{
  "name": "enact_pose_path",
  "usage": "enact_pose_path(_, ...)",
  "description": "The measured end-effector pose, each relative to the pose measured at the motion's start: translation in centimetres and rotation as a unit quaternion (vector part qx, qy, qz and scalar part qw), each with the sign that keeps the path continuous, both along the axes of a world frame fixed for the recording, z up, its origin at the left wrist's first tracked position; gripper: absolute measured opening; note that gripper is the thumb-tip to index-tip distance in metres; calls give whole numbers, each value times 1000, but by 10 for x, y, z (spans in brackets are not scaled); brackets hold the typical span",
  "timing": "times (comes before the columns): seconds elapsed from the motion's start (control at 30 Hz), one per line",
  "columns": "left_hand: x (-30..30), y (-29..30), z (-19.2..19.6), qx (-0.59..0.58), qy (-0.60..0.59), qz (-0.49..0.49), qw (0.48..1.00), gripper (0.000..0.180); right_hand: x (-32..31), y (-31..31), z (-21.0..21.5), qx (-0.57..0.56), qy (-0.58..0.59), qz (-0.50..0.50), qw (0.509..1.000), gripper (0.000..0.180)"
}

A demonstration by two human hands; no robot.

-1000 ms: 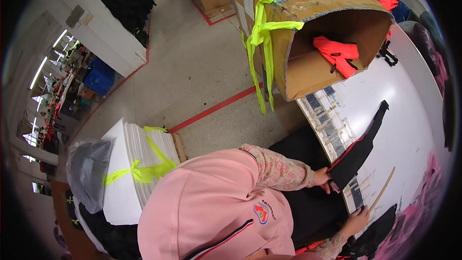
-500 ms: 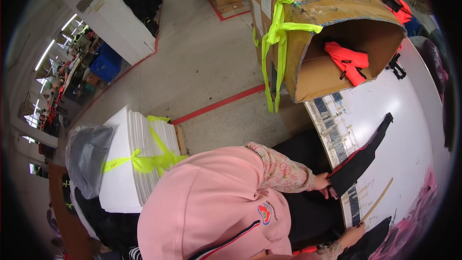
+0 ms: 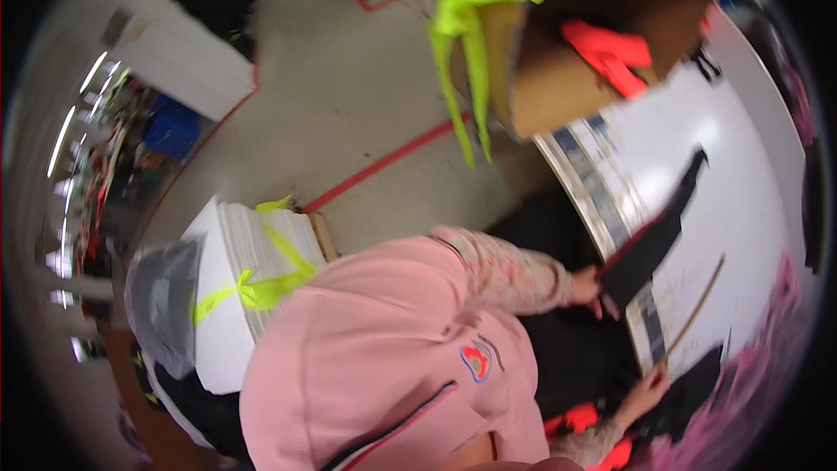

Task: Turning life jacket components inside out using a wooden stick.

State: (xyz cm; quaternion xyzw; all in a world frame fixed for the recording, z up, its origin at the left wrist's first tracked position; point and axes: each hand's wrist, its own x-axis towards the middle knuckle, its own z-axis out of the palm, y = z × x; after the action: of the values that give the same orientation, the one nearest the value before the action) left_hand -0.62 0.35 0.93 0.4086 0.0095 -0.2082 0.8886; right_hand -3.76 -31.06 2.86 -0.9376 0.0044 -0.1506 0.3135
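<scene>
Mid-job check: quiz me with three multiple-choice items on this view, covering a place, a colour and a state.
1. Where is the orange item?
A. On the floor
B. Inside the open cardboard box
C. In a hand

2. What colour is the strap tied round the white stack?
A. Neon yellow-green
B. Blue
C. Black

3. What is the left hand doing?
A. Resting open and empty
B. Holding a stick
C. Gripping the black fabric piece

Answers:
1. B, as the orange shows inside the box's opening.
2. A, as the bright band crosses the stack's white side.
3. C, as the fingers close on the fabric's near end at the table edge.
</scene>
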Motion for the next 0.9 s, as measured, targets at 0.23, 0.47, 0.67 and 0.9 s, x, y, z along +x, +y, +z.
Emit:
enact_pose_path(0.23, 6, 16, -3, 51, 12, -35, 998, 45, -78, 63, 76, 314, 273, 47, 908, 15)
enact_pose_path(0.47, 0, 4, -10, 94, 85, -22, 992, 35, -145, 33, 85, 330, 435, 20, 838, 18)
enact_pose_path(0.67, 3, 5, -15, 74, 67, -22, 995, 33, -145, 62, 72, 383, 457, -1, 803, 19)
enact_pose_path(0.9, -1, 8, 5, 116, -10, -43, 992, 33, -115, 112, 78, 350, 438, -8, 828, 20)
